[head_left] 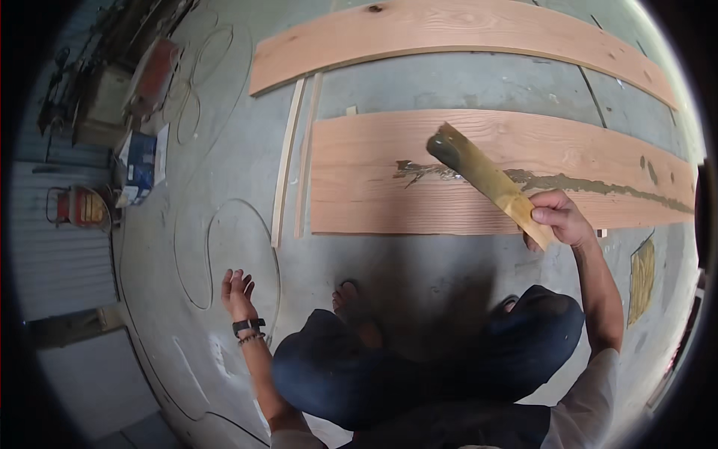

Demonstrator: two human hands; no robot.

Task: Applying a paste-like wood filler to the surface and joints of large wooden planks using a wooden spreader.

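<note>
My right hand (559, 218) grips the near end of a flat wooden stick (486, 178), thumb on top. Dark, wet-looking paste (443, 150) coats the stick's far end, which is over a wide wooden plank (359, 198). Whether the stick touches the plank I cannot tell. Along the plank runs a streak of brown, glossy filler (598, 185), from near its left part toward the right end. My left hand (238, 292) hangs out to the left over the floor, empty, its fingers loosely curled and apart. That wrist bears a dark watch and a beaded bracelet.
Beyond lies a second plank (449, 34). Two thin wooden strips (290, 165) rest left of the near plank. A loose cable (209, 247) snakes over the concrete floor. A blue box (140, 166) and a red machine (78, 206) stand at left; a yellowish board (641, 280) lies at right.
</note>
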